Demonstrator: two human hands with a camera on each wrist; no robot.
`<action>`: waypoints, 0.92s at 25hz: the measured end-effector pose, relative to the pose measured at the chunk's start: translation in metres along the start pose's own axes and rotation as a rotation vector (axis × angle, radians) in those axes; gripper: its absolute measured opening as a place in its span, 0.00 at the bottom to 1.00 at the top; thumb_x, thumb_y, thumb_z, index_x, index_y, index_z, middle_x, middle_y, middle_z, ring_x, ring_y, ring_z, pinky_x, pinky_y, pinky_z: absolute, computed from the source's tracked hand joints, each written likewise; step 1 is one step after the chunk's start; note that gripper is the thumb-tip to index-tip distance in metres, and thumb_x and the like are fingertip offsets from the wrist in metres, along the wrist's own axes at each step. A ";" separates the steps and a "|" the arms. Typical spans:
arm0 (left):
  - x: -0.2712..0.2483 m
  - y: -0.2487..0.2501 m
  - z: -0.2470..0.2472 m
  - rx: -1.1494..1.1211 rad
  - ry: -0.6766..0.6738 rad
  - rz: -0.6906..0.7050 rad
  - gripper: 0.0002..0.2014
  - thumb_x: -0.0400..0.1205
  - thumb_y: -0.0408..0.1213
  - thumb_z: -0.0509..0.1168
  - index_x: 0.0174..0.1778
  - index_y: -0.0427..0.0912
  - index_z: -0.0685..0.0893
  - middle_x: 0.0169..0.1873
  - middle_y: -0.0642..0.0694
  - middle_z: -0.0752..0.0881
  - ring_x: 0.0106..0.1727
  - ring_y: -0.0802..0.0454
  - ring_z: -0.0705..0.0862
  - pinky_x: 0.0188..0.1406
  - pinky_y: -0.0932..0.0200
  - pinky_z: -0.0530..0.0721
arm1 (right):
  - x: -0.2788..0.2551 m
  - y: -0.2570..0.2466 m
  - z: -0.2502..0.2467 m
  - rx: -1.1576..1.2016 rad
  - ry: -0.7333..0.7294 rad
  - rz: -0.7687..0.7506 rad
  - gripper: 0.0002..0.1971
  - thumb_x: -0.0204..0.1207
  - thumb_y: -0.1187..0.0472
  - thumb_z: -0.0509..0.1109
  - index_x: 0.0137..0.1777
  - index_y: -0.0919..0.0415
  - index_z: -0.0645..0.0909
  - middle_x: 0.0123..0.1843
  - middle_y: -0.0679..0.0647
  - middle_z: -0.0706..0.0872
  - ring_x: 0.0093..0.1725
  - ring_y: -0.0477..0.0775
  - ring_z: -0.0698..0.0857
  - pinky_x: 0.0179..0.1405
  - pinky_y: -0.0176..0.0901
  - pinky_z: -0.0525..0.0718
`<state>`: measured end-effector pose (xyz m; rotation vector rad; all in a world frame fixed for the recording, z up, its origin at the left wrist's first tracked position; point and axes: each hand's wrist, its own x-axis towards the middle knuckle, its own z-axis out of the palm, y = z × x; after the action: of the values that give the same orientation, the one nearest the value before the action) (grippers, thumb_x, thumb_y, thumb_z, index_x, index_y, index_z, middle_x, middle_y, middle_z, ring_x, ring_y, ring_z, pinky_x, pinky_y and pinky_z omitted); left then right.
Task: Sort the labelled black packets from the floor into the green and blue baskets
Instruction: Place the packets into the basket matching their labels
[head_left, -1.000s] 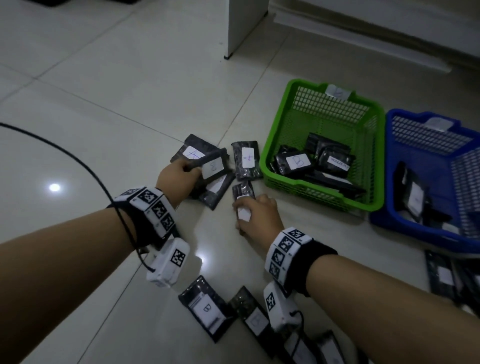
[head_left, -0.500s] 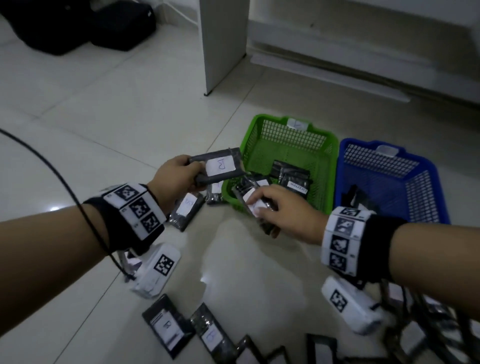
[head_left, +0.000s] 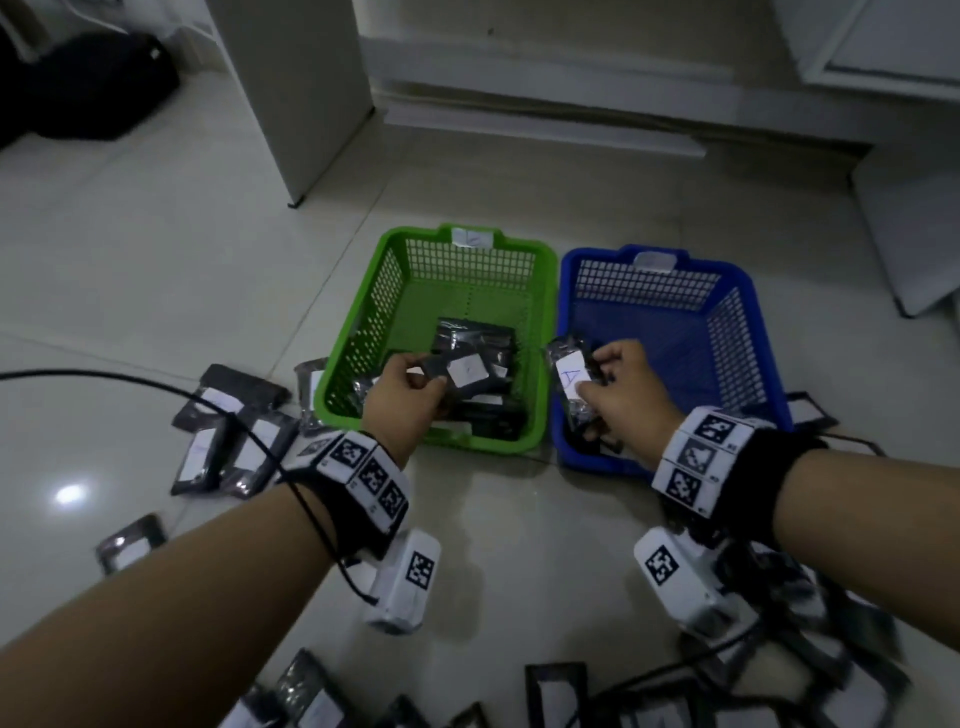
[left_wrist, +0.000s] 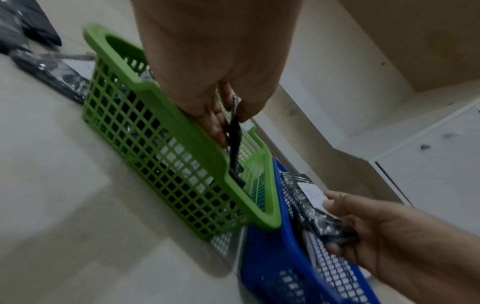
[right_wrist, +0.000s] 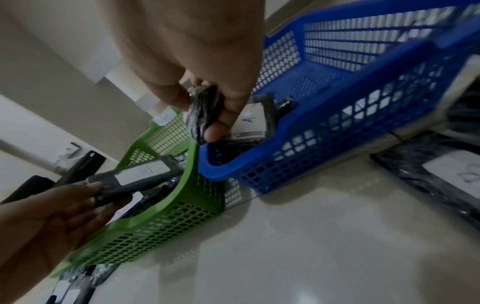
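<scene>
My left hand pinches a black packet with a white label over the near part of the green basket. Seen from the left wrist, that packet hangs edge-on between thumb and fingers above the green rim. My right hand grips a black packet labelled A at the near left corner of the blue basket. In the right wrist view this packet sits just above the blue rim. Both baskets hold several packets.
Several loose black packets lie on the tiled floor left of the green basket, and more lie along the near edge. A black cable crosses the floor at left. A white cabinet leg stands behind the baskets.
Both hands have moved forward with their packets. The left one now hangs over the green basket, the right one over the blue basket. The view has swung toward the baskets.
</scene>
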<state>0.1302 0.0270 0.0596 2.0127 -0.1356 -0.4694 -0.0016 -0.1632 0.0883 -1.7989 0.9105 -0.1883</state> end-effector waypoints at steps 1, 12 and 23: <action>-0.001 -0.003 0.009 0.097 0.019 0.045 0.17 0.73 0.44 0.69 0.57 0.48 0.77 0.41 0.46 0.87 0.44 0.44 0.87 0.48 0.49 0.86 | 0.001 0.006 -0.003 0.032 0.034 0.025 0.18 0.76 0.70 0.68 0.62 0.61 0.66 0.52 0.56 0.80 0.34 0.54 0.82 0.26 0.47 0.86; 0.001 -0.008 -0.020 0.596 -0.070 0.308 0.13 0.78 0.39 0.68 0.57 0.44 0.86 0.59 0.40 0.75 0.62 0.42 0.77 0.69 0.55 0.73 | -0.008 0.018 0.006 -0.587 0.138 -0.089 0.25 0.72 0.55 0.74 0.69 0.56 0.76 0.67 0.61 0.70 0.70 0.64 0.70 0.72 0.51 0.71; -0.007 -0.053 -0.232 0.784 -0.013 0.091 0.08 0.76 0.37 0.69 0.50 0.45 0.86 0.45 0.47 0.79 0.50 0.46 0.81 0.55 0.58 0.76 | -0.060 -0.069 0.180 -0.623 -0.385 -0.630 0.15 0.74 0.64 0.67 0.60 0.53 0.81 0.59 0.52 0.74 0.65 0.54 0.70 0.68 0.50 0.74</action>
<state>0.2074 0.2465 0.1080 2.7506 -0.4769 -0.4031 0.0843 0.0190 0.0879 -2.5504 0.0933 0.0620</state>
